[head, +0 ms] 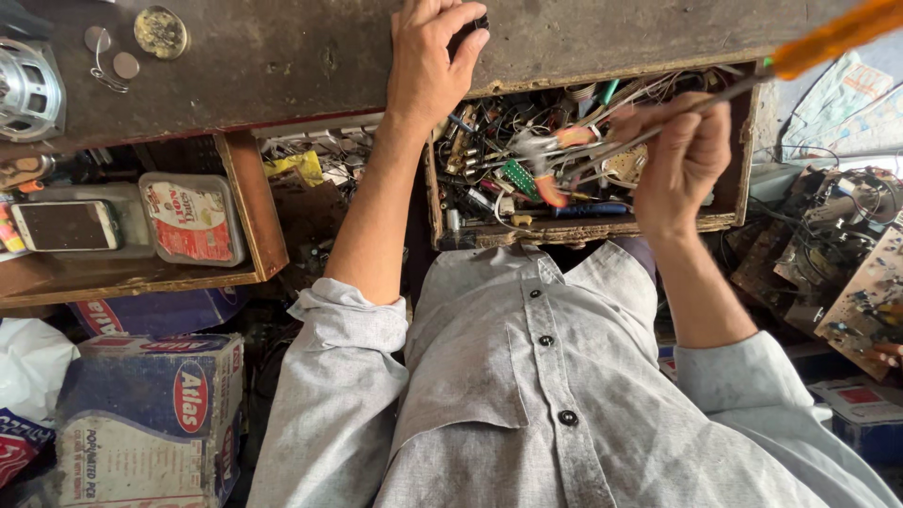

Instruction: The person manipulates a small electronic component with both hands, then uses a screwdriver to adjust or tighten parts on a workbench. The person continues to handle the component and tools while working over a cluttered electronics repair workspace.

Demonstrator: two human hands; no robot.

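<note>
Head view, looking straight down the person's grey shirt (527,395) at a worn wooden workbench (282,66). An open drawer (738,160) sits pulled out below the bench edge, packed with tangled wires, small tools and electronic bits; a green-handled tool (515,177) and a blue pen-shaped item (588,210) lie among them. Right hand (679,160) hovers over the drawer's right half, fingers curled together and clamped on the thin metal shaft of a long screwdriver (715,99); its translucent orange handle (837,36) points up and away toward the top right corner, so the tool is lifted clear of the clutter, tip end hidden behind the hand. Left hand (428,61) rests on the bench top just above the drawer's left corner, fingers bent around a small dark object (468,36); too little of it shows to tell what it is, and I cannot tell how firmly it is gripped. On the bench at far left: a round metal speaker (28,89), a small round tin lid (160,31). A shelf below holds a phone (66,226) and a lidded plastic tub (193,218). Bare circuit boards (865,292) lie at far right. Status, as judged: screwdriver picked out and in hand, dark object in the other; no work on any part is visible yet, drawer still open.
</note>
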